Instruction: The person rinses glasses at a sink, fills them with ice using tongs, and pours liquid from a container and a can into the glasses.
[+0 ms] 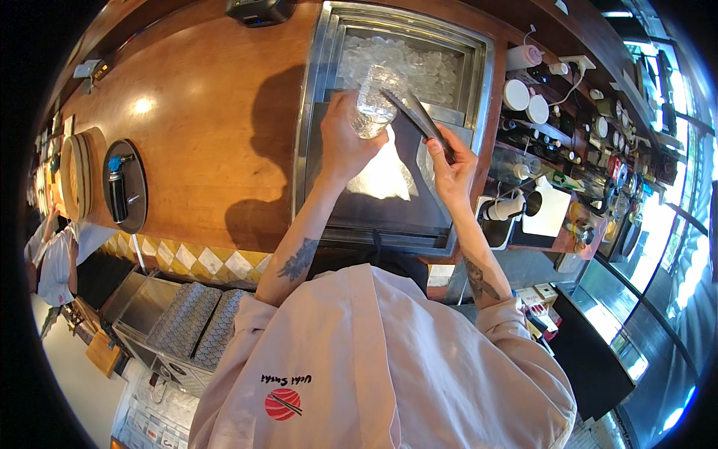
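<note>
My left hand (344, 142) is wrapped round a clear glass (374, 108) that looks filled with ice, tilted a little over a metal-framed ice well. In my right hand (455, 170) is a pair of dark metal tongs (420, 120), their tips at the glass's upper right side. Whether the tongs grip a piece of ice cannot be made out. Behind the glass, loose ice cubes (434, 67) lie in the far part of the well. Its steel rim (479, 105) frames a dark flat cover (329, 209) below my hands.
On the wooden counter (194, 82) to the left stands a dark round tray (138, 198) with a blowtorch (116, 187). Bottles and white round lids (516, 95) crowd the right side. A black device (258, 10) sits at the far edge. Another person (56, 258) works at far left.
</note>
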### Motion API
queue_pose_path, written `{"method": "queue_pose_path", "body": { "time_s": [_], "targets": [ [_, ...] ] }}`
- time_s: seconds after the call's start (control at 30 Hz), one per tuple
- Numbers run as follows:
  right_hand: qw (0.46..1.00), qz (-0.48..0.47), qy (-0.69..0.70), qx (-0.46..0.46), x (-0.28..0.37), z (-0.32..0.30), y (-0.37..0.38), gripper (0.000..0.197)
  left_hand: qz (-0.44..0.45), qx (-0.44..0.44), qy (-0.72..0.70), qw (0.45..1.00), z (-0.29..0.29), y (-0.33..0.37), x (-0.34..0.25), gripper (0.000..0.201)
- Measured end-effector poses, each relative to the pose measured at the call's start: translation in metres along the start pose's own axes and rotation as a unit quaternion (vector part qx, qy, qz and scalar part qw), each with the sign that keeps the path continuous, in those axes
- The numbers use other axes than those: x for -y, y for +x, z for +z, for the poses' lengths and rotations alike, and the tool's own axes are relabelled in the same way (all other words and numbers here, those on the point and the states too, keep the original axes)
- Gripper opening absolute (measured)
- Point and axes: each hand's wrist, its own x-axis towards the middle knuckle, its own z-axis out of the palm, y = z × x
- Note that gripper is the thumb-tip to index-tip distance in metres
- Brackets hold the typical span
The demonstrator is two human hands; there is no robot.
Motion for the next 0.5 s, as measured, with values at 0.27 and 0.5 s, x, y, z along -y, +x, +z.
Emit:
{"method": "queue_pose_path", "body": {
  "time_s": [0.27, 0.5],
  "targets": [
    [0.968, -0.069, -0.227, -0.084, -0.066, -0.056, 0.088, 0.041, -0.066, -0.01, 0.031, 0.997, -0.029, -0.033, 0.023, 0.053],
    [0.872, -0.05, -0.486, 0.023, -0.058, -0.043, 0.165, 0.049, -0.097, 0.024, 0.022, 0.995, -0.058, -0.061, 0.031, 0.055]
  ]
}}
